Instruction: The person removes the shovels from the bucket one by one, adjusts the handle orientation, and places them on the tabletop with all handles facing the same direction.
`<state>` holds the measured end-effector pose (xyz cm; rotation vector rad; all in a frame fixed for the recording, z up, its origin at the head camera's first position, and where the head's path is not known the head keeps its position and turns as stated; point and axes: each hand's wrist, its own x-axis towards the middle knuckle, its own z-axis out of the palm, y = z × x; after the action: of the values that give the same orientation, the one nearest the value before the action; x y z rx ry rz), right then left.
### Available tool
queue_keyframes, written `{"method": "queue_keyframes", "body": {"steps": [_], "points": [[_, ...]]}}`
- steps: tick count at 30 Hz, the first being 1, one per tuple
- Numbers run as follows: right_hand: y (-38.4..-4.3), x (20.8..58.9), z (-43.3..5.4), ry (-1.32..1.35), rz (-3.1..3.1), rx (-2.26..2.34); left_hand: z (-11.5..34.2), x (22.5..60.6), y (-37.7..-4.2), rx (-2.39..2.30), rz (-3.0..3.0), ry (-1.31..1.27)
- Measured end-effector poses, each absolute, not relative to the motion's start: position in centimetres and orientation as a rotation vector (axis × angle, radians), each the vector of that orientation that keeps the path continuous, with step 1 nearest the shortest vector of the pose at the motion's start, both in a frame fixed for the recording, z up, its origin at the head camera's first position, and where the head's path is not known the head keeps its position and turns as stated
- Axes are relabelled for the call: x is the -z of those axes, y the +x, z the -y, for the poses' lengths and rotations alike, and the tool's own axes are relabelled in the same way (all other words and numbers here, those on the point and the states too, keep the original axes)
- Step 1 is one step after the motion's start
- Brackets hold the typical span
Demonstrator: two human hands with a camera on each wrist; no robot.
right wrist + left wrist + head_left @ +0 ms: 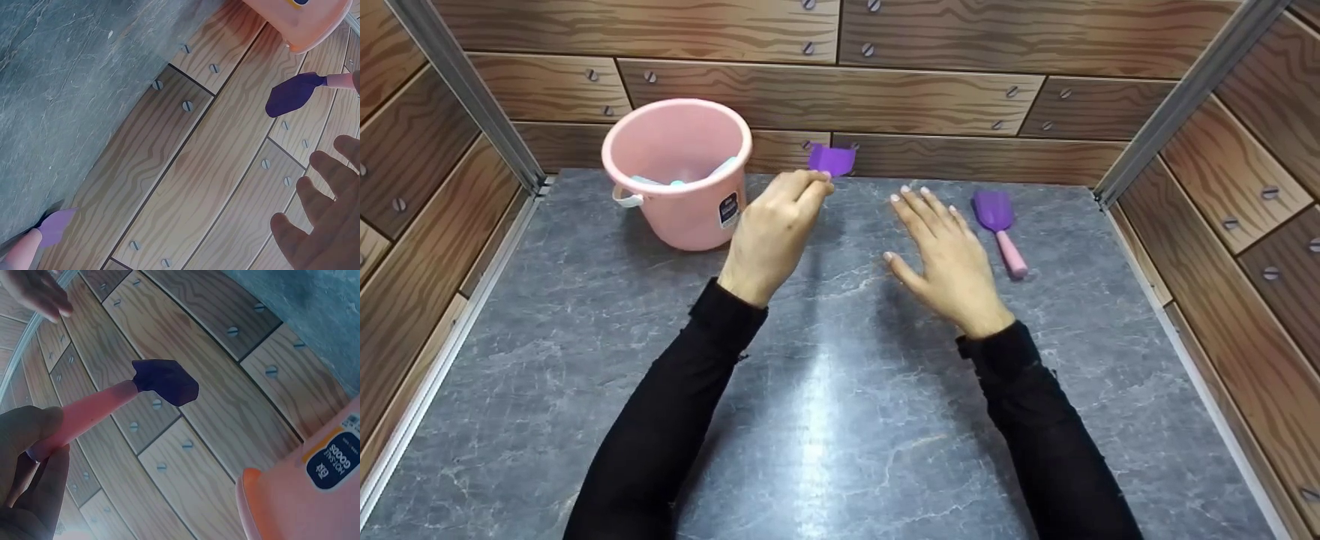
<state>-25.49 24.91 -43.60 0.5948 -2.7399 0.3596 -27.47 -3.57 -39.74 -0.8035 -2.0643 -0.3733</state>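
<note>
My left hand (776, 229) pinches the pink handle of a toy shovel (95, 410) between thumb and fingers. Its purple blade (832, 160) points away from me, held up to the right of a pink bucket (690, 217). In the head view my fist hides most of the handle. My right hand (949, 259) is spread with fingers straight and holds nothing, palm down over the table. Just right of it, a second purple scoop (994, 211) with a pink handle lies on the table.
The bucket stands at the back left, its white handle joint (628, 198) facing left, with light blue items (678, 183) inside. Wood-patterned walls (825, 90) with metal corner posts (472, 90) enclose the grey marbled table (840, 420) on three sides.
</note>
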Motion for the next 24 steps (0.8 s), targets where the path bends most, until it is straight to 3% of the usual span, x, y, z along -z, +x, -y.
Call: {"method": "queue_keyframes", "body": {"steps": [24], "points": [[-25.7,44.1,-24.7,0.701,2.645,-0.554,1.3,41.7,-26.0,0.352,2.026,-0.897]]}}
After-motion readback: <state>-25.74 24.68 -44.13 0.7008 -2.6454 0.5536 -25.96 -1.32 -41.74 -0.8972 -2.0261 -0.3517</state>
